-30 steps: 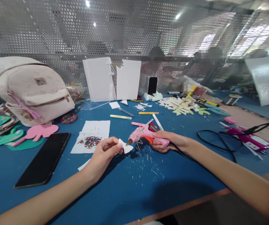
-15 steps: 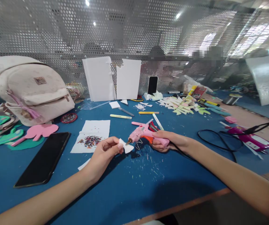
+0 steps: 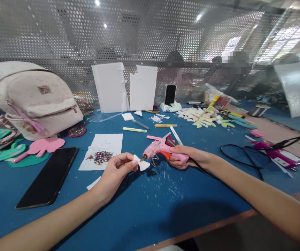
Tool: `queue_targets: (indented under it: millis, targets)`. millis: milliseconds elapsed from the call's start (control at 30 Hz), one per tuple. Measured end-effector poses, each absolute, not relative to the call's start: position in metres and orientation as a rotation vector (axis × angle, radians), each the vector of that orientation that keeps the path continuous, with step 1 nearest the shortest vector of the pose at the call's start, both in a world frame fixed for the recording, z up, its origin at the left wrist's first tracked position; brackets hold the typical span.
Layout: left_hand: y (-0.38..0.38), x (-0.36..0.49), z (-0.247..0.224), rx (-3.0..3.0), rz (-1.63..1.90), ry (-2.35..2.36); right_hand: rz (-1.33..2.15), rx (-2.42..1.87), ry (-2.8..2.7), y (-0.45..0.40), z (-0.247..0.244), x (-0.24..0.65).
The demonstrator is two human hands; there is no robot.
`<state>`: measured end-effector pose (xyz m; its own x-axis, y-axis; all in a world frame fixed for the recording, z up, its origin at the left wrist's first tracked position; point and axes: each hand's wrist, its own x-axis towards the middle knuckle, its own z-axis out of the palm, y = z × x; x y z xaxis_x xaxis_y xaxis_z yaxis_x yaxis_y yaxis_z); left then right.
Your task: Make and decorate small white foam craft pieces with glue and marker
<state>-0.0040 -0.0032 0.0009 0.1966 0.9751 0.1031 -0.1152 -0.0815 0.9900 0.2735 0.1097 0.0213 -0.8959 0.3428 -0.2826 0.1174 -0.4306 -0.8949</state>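
Observation:
My right hand (image 3: 182, 157) is wrapped round the handle of a pink glue gun (image 3: 153, 148) with an orange trigger; a black cord trails from it. Between the thumb and fingers of my left hand (image 3: 122, 165) is a small white cut-out piece (image 3: 144, 165), perhaps foam or card. The gun's nozzle points left and meets the piece, or hovers just over it; I cannot tell which. Just left of my left hand lies a white sheet (image 3: 108, 141) bearing a heap of multicoloured bits (image 3: 101, 157). Thin strands of glue hang below the gun.
A black phone (image 3: 49, 177) lies at left before a white backpack (image 3: 40, 101). Behind are markers (image 3: 165, 126), a propped phone (image 3: 170, 95) and a pile of pale cut strips (image 3: 199, 116). A purple device (image 3: 280, 153) and looped cord lie at right. A perforated metal screen (image 3: 139, 38) stands behind.
The white piece has shifted very slightly under the nozzle. Both hands and the glue gun otherwise stay in nearly the same place.

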Motion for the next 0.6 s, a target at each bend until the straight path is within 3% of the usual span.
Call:
queue_targets:
  millis: [600]
  targets:
    - [-0.0019,-0.004,-0.0036,1.324,1.144,0.994,2.443,-0.628,-1.597,0.1076,0.0233,0.2727]
